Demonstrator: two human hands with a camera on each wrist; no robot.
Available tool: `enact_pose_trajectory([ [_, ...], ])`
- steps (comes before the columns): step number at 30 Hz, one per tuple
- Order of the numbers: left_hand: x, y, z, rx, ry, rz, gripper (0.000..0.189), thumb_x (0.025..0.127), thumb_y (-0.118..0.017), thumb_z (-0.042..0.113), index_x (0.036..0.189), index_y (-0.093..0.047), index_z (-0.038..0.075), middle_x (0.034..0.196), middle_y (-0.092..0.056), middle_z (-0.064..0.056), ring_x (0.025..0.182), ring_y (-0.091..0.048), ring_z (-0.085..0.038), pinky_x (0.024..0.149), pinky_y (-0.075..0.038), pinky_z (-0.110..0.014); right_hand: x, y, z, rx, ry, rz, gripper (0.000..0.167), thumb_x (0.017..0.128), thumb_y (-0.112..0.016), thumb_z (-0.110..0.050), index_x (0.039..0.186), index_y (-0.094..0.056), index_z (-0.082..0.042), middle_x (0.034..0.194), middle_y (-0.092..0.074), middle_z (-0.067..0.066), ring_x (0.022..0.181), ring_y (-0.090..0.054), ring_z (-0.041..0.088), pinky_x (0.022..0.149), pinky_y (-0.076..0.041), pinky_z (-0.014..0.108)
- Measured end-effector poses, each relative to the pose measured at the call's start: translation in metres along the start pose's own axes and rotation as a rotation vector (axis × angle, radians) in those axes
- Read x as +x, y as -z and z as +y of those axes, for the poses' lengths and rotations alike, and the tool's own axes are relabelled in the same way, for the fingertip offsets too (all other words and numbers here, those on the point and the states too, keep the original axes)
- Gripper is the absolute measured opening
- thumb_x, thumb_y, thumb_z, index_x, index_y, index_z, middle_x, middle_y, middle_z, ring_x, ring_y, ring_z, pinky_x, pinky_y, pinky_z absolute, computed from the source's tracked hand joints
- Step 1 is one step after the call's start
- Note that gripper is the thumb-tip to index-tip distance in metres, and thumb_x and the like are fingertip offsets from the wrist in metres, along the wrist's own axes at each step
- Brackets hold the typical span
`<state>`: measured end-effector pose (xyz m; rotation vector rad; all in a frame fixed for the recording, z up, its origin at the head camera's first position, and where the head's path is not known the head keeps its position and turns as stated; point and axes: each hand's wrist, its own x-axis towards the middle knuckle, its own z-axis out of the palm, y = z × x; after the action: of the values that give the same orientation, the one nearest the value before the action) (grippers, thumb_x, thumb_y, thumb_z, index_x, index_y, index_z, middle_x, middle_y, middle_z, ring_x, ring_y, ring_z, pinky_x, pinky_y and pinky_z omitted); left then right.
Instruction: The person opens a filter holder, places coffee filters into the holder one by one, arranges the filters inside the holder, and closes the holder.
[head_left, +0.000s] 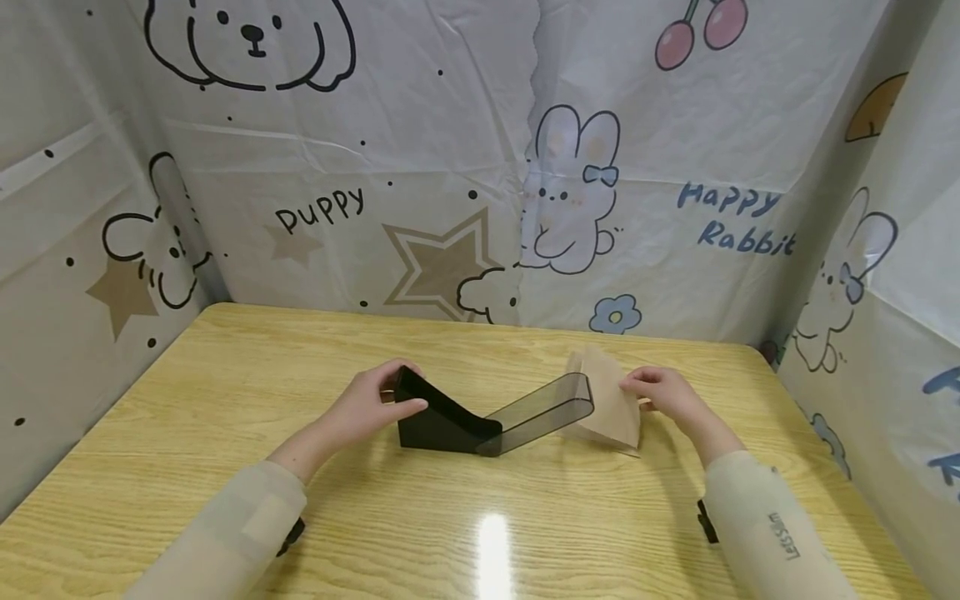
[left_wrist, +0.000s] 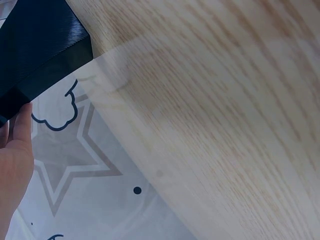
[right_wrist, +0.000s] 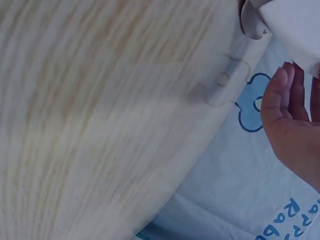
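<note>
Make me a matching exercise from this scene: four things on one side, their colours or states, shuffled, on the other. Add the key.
Things:
1. Left hand
2. Right hand
3. Plastic cover
4. Table

Colours or states:
A. See-through grey
B. Pinches the brown paper
C. Yellowish wood grain
D. Grips the black box

Right pairs: 1-D, 2-B, 3-A, 4-C

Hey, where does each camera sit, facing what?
Head: worn on the head, facing forward and down over the yellow wood-grain table; left hand and right hand show.
Left wrist: worn there, facing table and black wedge-shaped case; left fingers show.
Right wrist: worn there, facing table and folded brown paper; right fingers show.
Shared: head and left wrist show the case.
</note>
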<state>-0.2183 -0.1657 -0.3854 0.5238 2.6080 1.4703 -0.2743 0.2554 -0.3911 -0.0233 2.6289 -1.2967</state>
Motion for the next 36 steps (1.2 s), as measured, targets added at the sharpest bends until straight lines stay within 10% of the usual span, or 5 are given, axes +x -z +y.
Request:
enact_pose_trajectory([
  [22, 0.001, 0.002, 0.000, -0.033, 0.007, -0.022, 0.040, 0.087, -0.067, 0.026, 0.120, -0.053, 0.007, 0.106, -0.062, -0.011, 0.101, -0.062, -0.025, 0.077, -0.052, -0.031, -0.006, 0.016, -0.001, 0.115, 0.035, 0.126, 0.034, 0.092, -0.061, -0.027, 0.108, -0.055, 0.003, 0.072, -0.055, -0.019, 0.070, -0.046, 0.004, 0.061, -0.041, 0.022],
  [29, 0.002, 0.002, 0.001, -0.030, -0.001, -0.026, 0.038, 0.087, -0.068, 0.025, 0.118, -0.054, 0.009, 0.107, -0.062, -0.010, 0.103, -0.061, -0.025, 0.079, -0.052, -0.032, -0.010, 0.023, -0.005, 0.084, 0.051, 0.145, 0.048, 0.092, -0.060, -0.025, 0.129, -0.050, 0.003, 0.075, -0.057, -0.022, 0.068, -0.047, 0.000, 0.063, -0.042, 0.021],
  [36, 0.003, 0.005, -0.002, 0.000, -0.023, -0.038, 0.038, 0.085, -0.070, 0.024, 0.117, -0.055, 0.010, 0.108, -0.063, -0.011, 0.108, -0.060, -0.029, 0.082, -0.053, -0.036, -0.016, 0.028, -0.019, -0.093, 0.159, 0.264, 0.036, 0.092, -0.061, -0.023, 0.112, -0.062, 0.007, 0.098, -0.067, 0.009, 0.073, -0.051, -0.008, 0.067, -0.046, 0.015],
])
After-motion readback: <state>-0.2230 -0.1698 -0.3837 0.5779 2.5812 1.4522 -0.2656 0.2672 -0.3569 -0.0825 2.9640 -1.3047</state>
